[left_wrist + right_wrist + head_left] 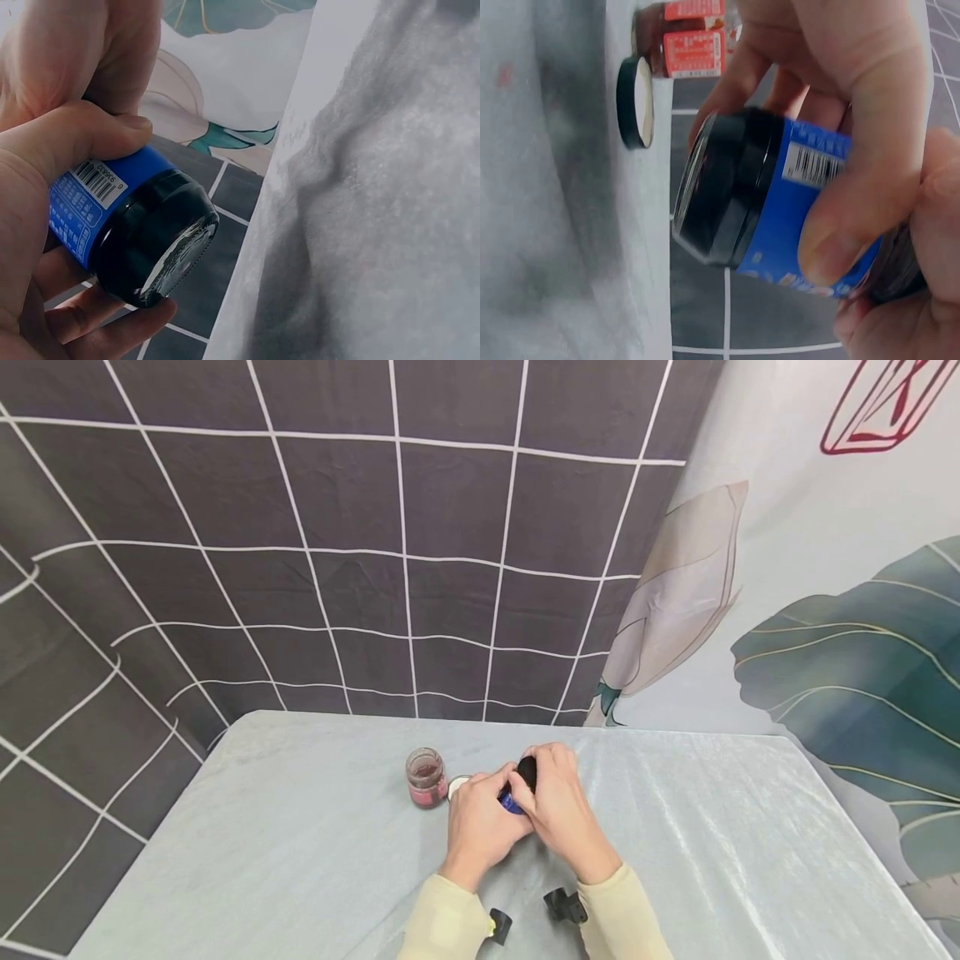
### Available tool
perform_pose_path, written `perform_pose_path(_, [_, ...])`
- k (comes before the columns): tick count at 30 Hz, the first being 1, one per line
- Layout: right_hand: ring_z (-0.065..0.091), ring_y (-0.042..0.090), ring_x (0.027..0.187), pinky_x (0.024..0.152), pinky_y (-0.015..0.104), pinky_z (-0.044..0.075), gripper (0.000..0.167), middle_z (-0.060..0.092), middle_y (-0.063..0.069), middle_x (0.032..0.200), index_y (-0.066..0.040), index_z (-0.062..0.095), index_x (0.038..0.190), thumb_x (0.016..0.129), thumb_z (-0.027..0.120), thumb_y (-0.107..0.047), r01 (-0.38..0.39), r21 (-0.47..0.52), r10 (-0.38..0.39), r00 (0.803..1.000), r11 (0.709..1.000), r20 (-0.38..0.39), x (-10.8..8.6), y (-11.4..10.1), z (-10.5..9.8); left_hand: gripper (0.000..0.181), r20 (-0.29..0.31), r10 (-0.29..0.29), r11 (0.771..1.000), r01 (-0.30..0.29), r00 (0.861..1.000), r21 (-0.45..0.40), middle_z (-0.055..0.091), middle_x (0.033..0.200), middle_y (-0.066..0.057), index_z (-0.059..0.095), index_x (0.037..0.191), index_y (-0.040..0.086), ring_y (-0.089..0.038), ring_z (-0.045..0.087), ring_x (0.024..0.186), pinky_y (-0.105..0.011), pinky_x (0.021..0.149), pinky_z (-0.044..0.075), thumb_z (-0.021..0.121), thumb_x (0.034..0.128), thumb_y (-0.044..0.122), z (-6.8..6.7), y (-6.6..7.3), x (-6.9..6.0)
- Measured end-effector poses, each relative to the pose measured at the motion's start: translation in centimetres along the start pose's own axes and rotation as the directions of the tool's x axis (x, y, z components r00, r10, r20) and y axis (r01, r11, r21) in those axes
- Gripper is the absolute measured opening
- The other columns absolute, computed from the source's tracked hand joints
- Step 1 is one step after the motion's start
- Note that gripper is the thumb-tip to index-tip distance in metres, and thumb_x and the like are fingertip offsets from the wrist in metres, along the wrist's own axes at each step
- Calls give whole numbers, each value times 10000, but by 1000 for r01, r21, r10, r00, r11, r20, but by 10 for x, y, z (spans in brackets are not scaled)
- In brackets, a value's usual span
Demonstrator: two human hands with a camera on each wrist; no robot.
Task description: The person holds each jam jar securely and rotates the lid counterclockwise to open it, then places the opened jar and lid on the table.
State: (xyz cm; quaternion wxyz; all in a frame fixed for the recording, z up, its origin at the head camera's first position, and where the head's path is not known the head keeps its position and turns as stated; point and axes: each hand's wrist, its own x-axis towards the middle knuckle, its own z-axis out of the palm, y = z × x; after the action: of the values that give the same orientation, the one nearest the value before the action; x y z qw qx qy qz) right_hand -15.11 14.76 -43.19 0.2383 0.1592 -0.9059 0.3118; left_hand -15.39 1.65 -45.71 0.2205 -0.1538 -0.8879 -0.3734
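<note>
Blue jar (513,803) and black top (527,772) sat between your two hands in the head view. Your left hand (480,817) was wrapped round the body, and your right hand (558,802) was curled over the top. An open glass jar (426,779) with a red label stood to the left on the cloth-covered table (300,852), and a loose lid (458,786) lay just beside it, partly behind your left hand; you could not tell from there whether the two touched.

In the left wrist view, your thumb (112,135) lay across the blue side and your other fingers curled beneath, so that hand gripped the body, not the top. The base pointed down at a slant, apart from the cloth. Good work on the top probably called for keeping this hold firm, so that the body could not spin in your palm. Your right hand showed only in part.

In the right wrist view, your right fingers closed round the top, though much of it was hidden. A square, even grip there, turned against a steady left hand, looked the safest way; a skewed pull might have made the jar slip. The loose lid lay flat, pale inside up, so keeping your elbows in and the jar upright would likely have spared both it and the glass jar a knock
</note>
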Motion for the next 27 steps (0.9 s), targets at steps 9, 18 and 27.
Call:
perform_pose_path(9, [450,283,982,796,397,443,217,515,123,1040,-14,607,1033,942,627,-210,48,21,-49,997,999,57,1,3,-5,577,51,6,1000,-7,999,13,770,933,13,773,1150,177,-179,676,735,-355,712,490,846,644,445,-6,-1,1])
perform_pose_path(18, [464,244,984,804,379,444,198,524,76,1028,-45,631,1042,945,624,-217,151,43,-154,986,988,58,2,7,-6,560,74,42,999,-42,996,-1,757,856,58,767,1163,226,-110,609,642,-285,635,467,841,639,409,-12,-3,3])
perform_pose_path(27, [455,203,978,817,350,420,124,520,23,1015,-110,611,1010,950,609,-218,226,91,-233,969,970,78,2,9,-10,534,128,64,994,-53,990,-94,748,849,104,772,1134,240,-77,627,675,-299,694,480,850,617,350,-15,-7,4])
